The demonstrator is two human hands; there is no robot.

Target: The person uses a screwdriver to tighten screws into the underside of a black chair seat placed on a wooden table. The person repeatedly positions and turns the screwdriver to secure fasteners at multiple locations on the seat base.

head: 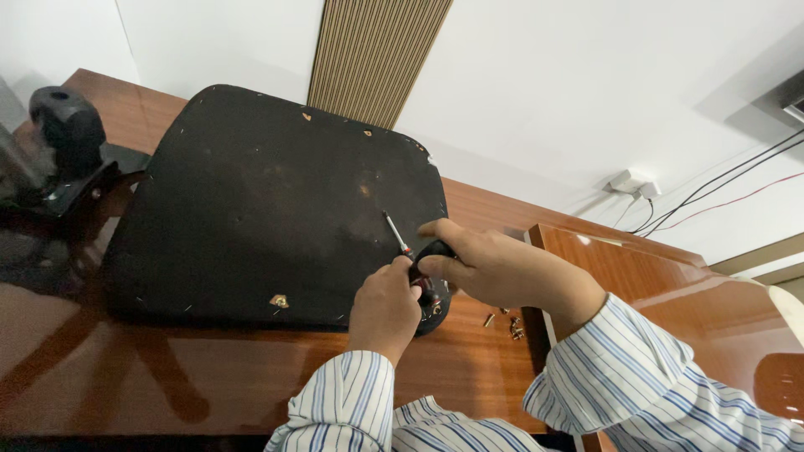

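At the far left of the frame a black chair part (pixel 71 125) stands at the edge of the glossy brown table (pixel 209 377), just beside the left edge of a large black seat pad (pixel 251 201). The pad lies flat, underside up, and fills the middle left of the picture; its rounded corners reach the table's back edge at the top, and its near edge runs across the lower middle, leaving a wide strip of bare table below it.

The left hand (pixel 385 305) comes up from the lower centre in a blue-and-white striped sleeve (pixel 347 410). It is curled shut, knuckles up, and its fingers pinch the lower shaft of a screwdriver (pixel 402 247) right at the pad's lower right corner. The right hand (pixel 490 268) comes in from the right of the frame, wrist bent, palm down, and closes around the dark handle of the screwdriver. The thin metal shaft slants up and to the left over the pad. The two hands touch each other at the tool.

Just right of the hands, a few small screws (pixel 507 322) lie loose on the table, near the edge of a raised brown board (pixel 636 268) that slopes off to the right. Behind it, at the upper right, cables (pixel 712 188) run along the white wall (pixel 536 92).
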